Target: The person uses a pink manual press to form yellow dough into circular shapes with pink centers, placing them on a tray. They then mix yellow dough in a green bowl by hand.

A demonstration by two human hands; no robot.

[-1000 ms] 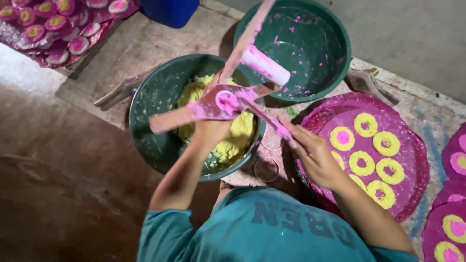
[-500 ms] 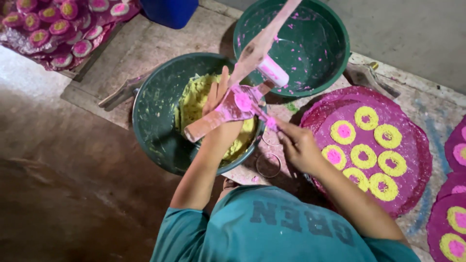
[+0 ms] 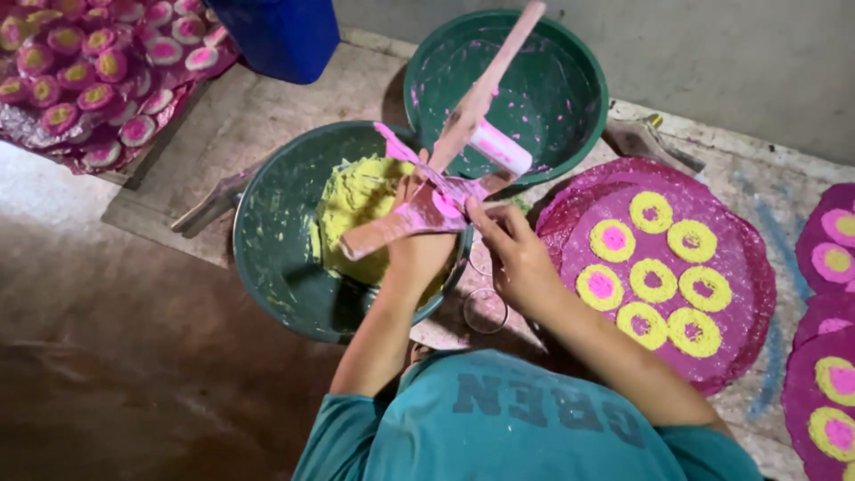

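Observation:
My left hand grips a pink-stained wooden press above a green bowl of yellow dough. A flat round of pink dough lies on the press. My right hand is pinched at the edge of that round, its fingertips closed on a thin pink stick that they mostly hide. A long wooden handle rises from the press toward the far side. A white and pink roller piece sits on it.
Behind stands a second green bowl, smeared pink. A round pink tray at the right holds several yellow rings with pink centres. More such trays lie at the right edge and far left. A blue tub stands behind.
My left hand has tilted the press and drawn it nearer over the yellow dough bowl. My right hand has moved up to the pink round on it.

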